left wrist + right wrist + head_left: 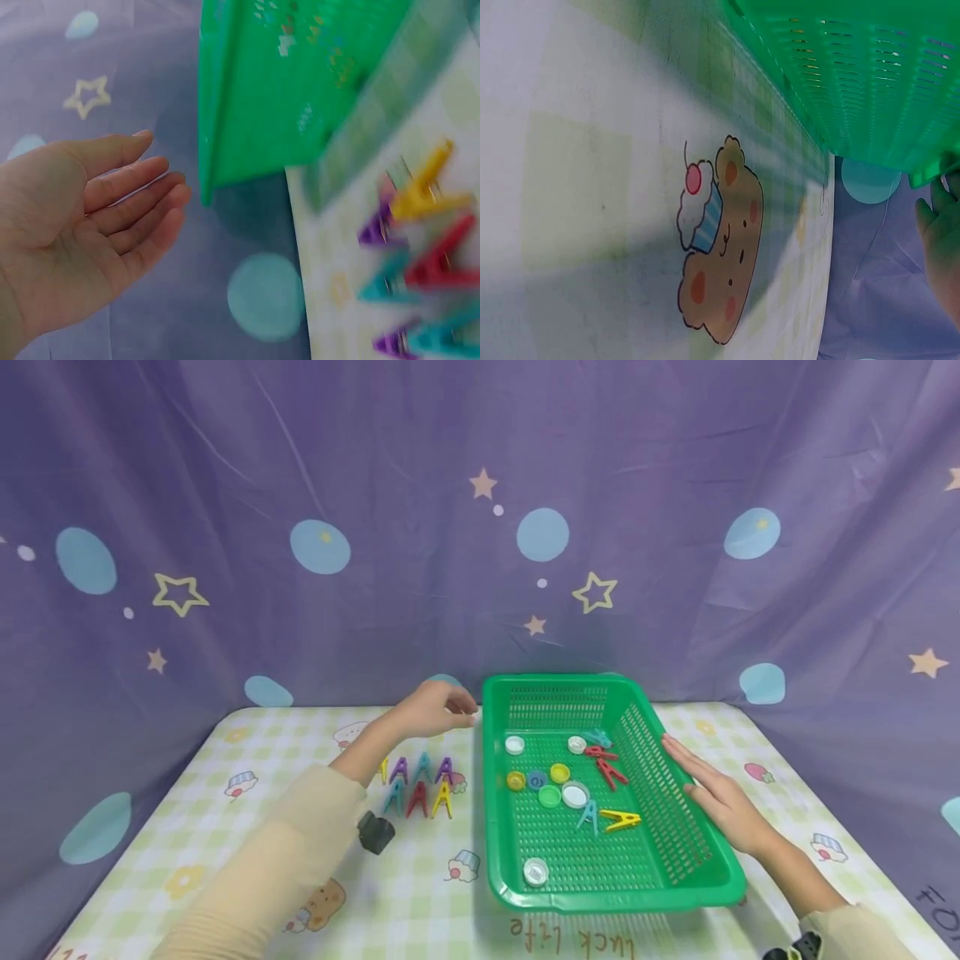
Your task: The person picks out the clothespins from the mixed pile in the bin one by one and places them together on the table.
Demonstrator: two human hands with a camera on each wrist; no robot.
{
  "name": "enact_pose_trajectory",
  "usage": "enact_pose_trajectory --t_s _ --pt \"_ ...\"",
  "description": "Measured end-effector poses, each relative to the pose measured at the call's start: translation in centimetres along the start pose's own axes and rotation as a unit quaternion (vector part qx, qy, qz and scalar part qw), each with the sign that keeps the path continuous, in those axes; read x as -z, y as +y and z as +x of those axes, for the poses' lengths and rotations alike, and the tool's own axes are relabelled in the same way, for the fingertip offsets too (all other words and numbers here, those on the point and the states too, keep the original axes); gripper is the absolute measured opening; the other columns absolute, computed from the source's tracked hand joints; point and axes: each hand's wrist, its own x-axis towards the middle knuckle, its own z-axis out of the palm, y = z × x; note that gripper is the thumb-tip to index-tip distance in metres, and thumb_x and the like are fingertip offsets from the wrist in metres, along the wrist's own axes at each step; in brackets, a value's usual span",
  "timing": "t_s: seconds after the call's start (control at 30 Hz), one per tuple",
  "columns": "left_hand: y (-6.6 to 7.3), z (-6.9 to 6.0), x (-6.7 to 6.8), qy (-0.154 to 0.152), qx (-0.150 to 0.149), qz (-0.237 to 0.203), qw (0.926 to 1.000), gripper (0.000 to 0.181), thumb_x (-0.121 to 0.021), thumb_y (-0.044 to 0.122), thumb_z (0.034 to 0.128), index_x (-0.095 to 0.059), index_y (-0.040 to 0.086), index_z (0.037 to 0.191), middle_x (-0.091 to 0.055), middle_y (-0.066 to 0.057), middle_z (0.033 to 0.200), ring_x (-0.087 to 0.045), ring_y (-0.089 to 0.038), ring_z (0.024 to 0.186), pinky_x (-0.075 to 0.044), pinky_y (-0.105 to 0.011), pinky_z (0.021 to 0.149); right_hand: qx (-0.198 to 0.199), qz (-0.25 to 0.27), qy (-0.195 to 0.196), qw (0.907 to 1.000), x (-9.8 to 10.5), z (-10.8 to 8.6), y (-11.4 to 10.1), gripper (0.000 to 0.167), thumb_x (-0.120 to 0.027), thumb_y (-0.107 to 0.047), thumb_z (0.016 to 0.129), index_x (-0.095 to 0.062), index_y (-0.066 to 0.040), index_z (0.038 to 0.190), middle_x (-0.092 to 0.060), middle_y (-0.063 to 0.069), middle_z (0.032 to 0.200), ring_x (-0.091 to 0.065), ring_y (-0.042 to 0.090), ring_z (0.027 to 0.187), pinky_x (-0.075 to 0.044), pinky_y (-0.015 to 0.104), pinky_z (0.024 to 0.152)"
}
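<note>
From my distant seat I see one container, a large green basket (615, 900) with slotted walls, right of the middle in the head view. Inside it I count five clips: two red clips (602, 766) and a blue clip (597, 739) bunched toward the far right, with a second blue clip (591, 810) beside a yellow clip (624, 818) nearer the front. Eight round caps (550, 796) share the floor of it, white, clear, yellow, blue and green, one lying by itself near the front left.

Around this I have a purple curtain (420, 435) printed with stars and blue ovals, and in front of it a checked tablecloth (420, 893). On the cloth, left of the basket, seven more clips (420, 789) lie in two rows, one partly hidden by the left forearm (360, 760).

The basket sits between the hands. The right hand (720, 797) rests against its right rim, fingers fairly straight. The left hand (433, 710) hovers near the far left corner, holding nothing, its fingers loosely bent and the thumb apart; the two rows of clips lie beside its forearm
</note>
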Motion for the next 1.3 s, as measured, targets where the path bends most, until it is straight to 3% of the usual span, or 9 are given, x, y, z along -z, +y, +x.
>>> enact_pose_trajectory --t_s 0.23,0.4,0.63,0.87,1.03,1.3 --pt "3.4 3.4 -1.5 -0.045 -0.014 -0.012 0.9988 0.029 -0.063 0.023 0.0935 -0.066 0.007 0.117 -0.069 -0.010 0.119 -0.063 -0.024 0.113 -0.053 -0.036 0.096 0.002 0.002 -0.003 1.0000 0.0 0.0 0.1 0.053 -0.042 0.006 0.094 -0.035 0.001 0.146 -0.031 0.017 0.156 -0.021 -0.005 0.146 -0.016 0.000 0.111" --pt "4.8 5.6 -2.7 -0.071 -0.026 0.000 0.9972 0.027 -0.063 0.025 0.0933 -0.067 0.008 0.115 -0.069 -0.008 0.118 -0.063 -0.022 0.113 -0.053 -0.032 0.095 0.001 0.004 -0.006 1.0000 -0.1 0.0 0.1 0.053 -0.042 0.006 0.094 -0.034 0.001 0.147 -0.031 0.020 0.156 -0.020 -0.006 0.146 -0.016 0.000 0.111" --pt "6.4 7.7 -4.7 -0.111 -0.016 0.005 0.9937 0.027 -0.061 0.027 0.0942 -0.067 0.011 0.116 -0.067 -0.005 0.120 -0.062 -0.020 0.113 -0.053 -0.030 0.093 0.000 0.003 -0.008 1.0000 -0.1 0.0 0.2 0.053 -0.042 0.006 0.094 -0.034 0.001 0.147 -0.031 0.019 0.156 -0.020 -0.005 0.146 -0.016 0.000 0.111" --pt "8.6 8.9 -7.0 -0.132 -0.003 0.009 0.9913 0.029 -0.064 0.027 0.0929 -0.068 0.010 0.116 -0.069 -0.006 0.118 -0.063 -0.020 0.109 -0.054 -0.028 0.087 0.002 0.002 -0.009 1.0000 0.0 0.0 0.3 0.054 -0.042 0.006 0.094 -0.034 0.001 0.147 -0.030 0.018 0.157 -0.020 -0.004 0.146 -0.016 0.000 0.111" --pt "9.9 9.7 -9.0 -0.167 -0.002 -0.001 0.9859 0.027 -0.064 0.025 0.0929 -0.069 0.008 0.114 -0.070 -0.007 0.114 -0.067 -0.020 0.103 -0.055 -0.022 0.077 0.001 0.001 -0.007 1.0000 0.1 0.1 0.3 0.053 -0.042 0.006 0.094 -0.035 0.001 0.146 -0.031 0.018 0.156 -0.021 -0.004 0.146 -0.016 0.000 0.112" --pt "11.0 9.9 -11.7 -0.223 0.015 -0.022 0.9744 0.026 -0.063 0.021 0.0938 -0.071 0.002 0.109 -0.070 -0.013 0.113 -0.067 -0.024 0.105 -0.057 -0.032 0.090 -0.004 0.004 -0.008 1.0000 0.0 0.0 0.2 0.053 -0.042 0.006 0.094 -0.035 0.001 0.146 -0.031 0.017 0.157 -0.020 -0.005 0.146 -0.016 0.000 0.111"
